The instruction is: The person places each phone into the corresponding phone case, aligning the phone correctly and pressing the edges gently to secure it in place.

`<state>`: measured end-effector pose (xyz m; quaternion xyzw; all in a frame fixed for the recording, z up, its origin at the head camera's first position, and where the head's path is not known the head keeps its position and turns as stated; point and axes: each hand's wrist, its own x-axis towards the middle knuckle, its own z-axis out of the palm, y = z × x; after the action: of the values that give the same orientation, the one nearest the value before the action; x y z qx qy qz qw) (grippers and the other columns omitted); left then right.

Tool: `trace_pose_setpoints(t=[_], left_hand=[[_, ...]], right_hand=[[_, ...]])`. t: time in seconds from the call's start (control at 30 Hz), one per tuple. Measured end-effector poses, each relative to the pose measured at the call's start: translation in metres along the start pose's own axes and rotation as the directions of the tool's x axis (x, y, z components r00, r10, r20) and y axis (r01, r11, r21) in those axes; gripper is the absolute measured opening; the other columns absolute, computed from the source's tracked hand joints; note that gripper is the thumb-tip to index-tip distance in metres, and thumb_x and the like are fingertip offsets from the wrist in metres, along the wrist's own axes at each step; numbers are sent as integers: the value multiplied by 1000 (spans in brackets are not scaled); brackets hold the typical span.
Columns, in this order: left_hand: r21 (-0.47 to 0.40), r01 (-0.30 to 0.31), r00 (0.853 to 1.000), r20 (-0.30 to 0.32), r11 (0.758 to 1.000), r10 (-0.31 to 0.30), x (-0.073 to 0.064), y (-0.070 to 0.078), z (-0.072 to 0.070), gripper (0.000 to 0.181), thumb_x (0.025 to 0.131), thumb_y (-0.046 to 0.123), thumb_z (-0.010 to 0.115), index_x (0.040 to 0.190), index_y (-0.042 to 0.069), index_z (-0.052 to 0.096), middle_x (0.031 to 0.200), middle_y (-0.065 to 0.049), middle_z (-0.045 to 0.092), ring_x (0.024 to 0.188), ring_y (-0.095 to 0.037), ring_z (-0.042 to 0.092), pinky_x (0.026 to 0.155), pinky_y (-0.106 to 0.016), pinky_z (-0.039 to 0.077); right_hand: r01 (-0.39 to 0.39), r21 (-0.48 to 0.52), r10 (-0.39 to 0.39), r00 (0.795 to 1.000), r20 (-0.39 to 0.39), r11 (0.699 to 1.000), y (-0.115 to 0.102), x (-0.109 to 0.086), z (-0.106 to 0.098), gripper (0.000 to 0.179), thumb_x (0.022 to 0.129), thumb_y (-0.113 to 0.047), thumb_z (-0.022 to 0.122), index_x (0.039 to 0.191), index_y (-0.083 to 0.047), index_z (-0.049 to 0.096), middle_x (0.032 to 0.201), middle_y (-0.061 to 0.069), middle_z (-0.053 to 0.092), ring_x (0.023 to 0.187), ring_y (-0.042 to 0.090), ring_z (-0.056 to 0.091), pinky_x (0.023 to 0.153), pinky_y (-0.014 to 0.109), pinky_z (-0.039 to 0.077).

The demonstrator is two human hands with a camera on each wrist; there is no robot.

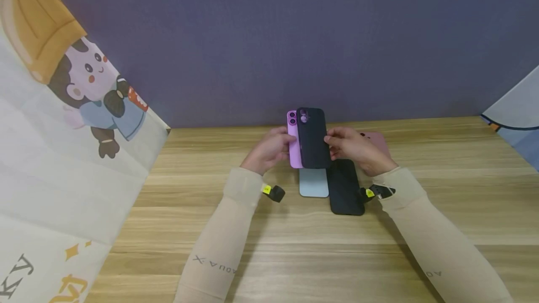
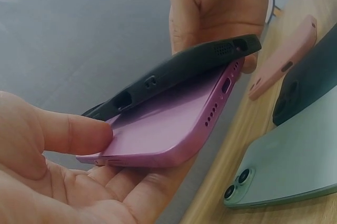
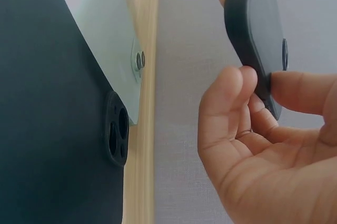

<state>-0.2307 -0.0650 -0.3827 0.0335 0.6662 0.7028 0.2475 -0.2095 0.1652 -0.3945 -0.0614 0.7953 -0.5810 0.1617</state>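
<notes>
My left hand point(image 1: 271, 148) grips a purple phone point(image 2: 158, 124), its thumb on the back and its fingers underneath. Pinched along its edge by my right hand point(image 1: 353, 146) is a black phone case point(image 1: 313, 139). The case lies slanted over the purple phone's back, partly covering it and not fitted flush; a wedge-shaped gap shows between them in the left wrist view. In the right wrist view the thumb point(image 3: 300, 92) presses the case's outer face. Both items are held above the table, with the purple phone's camera side uncovered at the left.
On the wooden table point(image 1: 269, 256) below lie a pale green phone point(image 1: 313, 183), another black case point(image 1: 346, 191) beside it, and a pink case point(image 1: 379, 141) behind my right hand. A grey-blue panel point(image 1: 294, 36) rises at the table's back edge. A printed cloth point(image 1: 84, 167) hangs at left.
</notes>
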Motion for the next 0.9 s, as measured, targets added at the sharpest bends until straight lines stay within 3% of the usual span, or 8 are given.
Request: trace_pose_setpoints(t=[0.27, 0.7, 0.9], left_hand=[[7, 1, 1000, 2, 1000, -1, 1, -3, -1, 39, 105, 4, 45, 143, -2, 48, 135, -25, 60, 108, -28, 65, 106, -52, 52], [19, 8, 1000, 16, 1000, -8, -1, -2, 0, 38, 106, 6, 43, 143, -1, 49, 136, -26, 60, 117, -34, 65, 106, -53, 52], [23, 7, 1000, 17, 1000, -7, -1, -2, 0, 34, 107, 8, 42, 138, -2, 52, 129, -23, 64, 104, -26, 66, 104, -51, 53]], right_hand=[[13, -2, -13, 1000, 5, 1000, 0, 0, 3, 21, 110, -15, 45, 119, 4, 48, 94, 4, 56, 83, 16, 59, 77, 29, 56], [26, -44, -26, 1000, 9, 999, 1, 0, 4, 21, 110, -14, 43, 120, 5, 48, 98, 9, 54, 88, 21, 58, 79, 30, 58], [29, -42, -29, 1000, 8, 999, 0, -1, 6, 19, 110, -13, 42, 119, 4, 47, 98, 8, 53, 87, 21, 58, 79, 31, 58]])
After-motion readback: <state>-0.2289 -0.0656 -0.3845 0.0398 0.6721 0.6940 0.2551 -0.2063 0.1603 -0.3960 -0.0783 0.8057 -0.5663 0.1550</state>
